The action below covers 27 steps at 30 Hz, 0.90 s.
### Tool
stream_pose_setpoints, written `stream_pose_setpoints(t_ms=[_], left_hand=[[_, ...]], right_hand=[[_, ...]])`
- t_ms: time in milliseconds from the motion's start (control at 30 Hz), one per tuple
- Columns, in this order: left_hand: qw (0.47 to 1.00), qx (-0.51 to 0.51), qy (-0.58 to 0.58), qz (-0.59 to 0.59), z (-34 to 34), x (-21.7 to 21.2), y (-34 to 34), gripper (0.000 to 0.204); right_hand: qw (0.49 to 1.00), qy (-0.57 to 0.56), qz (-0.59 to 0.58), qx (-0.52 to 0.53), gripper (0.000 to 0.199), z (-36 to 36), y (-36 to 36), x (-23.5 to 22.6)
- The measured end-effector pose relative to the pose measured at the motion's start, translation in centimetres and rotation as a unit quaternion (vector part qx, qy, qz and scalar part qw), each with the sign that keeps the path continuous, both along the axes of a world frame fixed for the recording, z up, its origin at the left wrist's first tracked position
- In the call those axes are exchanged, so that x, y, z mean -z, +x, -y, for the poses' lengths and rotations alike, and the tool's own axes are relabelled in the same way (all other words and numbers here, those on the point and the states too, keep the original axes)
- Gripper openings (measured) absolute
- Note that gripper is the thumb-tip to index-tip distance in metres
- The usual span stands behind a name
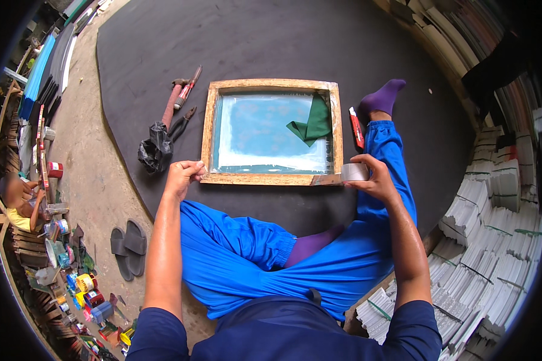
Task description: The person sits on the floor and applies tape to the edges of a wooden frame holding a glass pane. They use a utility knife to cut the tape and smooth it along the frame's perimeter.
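Right hand (376, 177) fingers around grey tape roll (354, 172); left hand (183, 174) fingers pinching wooden frame (270, 178) corner

Pliers (182, 123), a red-handled hammer (171, 103) and a crumpled black bag (155, 148) sit just up from the left hand. A red cutter (356, 127) lies just above the right hand. Grey sandals (128, 247) are off to the left, paint tins (85, 290) further out, and white stacks (494, 228) are piled on the right.

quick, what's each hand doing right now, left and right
Left hand: fingers curled shut on the near left corner of the wooden screen frame.
Right hand: closed on a roll of grey tape at the frame's near right corner.
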<state>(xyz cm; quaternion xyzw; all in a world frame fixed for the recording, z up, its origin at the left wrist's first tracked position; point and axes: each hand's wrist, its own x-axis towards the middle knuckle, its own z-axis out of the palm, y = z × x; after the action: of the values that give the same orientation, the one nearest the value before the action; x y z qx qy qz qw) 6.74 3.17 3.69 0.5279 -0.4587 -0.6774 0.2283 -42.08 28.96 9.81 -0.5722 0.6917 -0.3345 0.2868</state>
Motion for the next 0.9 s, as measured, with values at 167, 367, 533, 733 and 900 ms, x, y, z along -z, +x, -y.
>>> stream_pose_setpoints(t_ms=[167,367,533,733,900], left_hand=[[0.998,0.017,-0.036,0.045,0.3,0.0,0.3,0.021],[0.997,0.011,-0.065,0.039,-1.3,2.9,0.0,0.019],[0.994,0.029,-0.075,0.071,-1.6,5.4,-0.1,0.020],[0.996,0.019,-0.064,0.065,-1.8,6.6,-0.4,0.020],[0.996,0.005,-0.057,0.070,-2.2,6.5,-0.5,0.020]], right_hand=[[0.998,0.049,0.041,0.004,0.053,-0.8,-0.3,0.0],[0.956,0.005,-0.284,-0.076,0.057,-1.0,-0.7,0.0],[0.978,0.041,-0.203,-0.021,0.057,-1.6,-0.9,1.6],[0.963,0.018,-0.262,-0.064,0.051,-1.8,-0.2,2.7],[0.959,0.001,-0.274,-0.075,0.042,-2.5,-0.2,3.9]])
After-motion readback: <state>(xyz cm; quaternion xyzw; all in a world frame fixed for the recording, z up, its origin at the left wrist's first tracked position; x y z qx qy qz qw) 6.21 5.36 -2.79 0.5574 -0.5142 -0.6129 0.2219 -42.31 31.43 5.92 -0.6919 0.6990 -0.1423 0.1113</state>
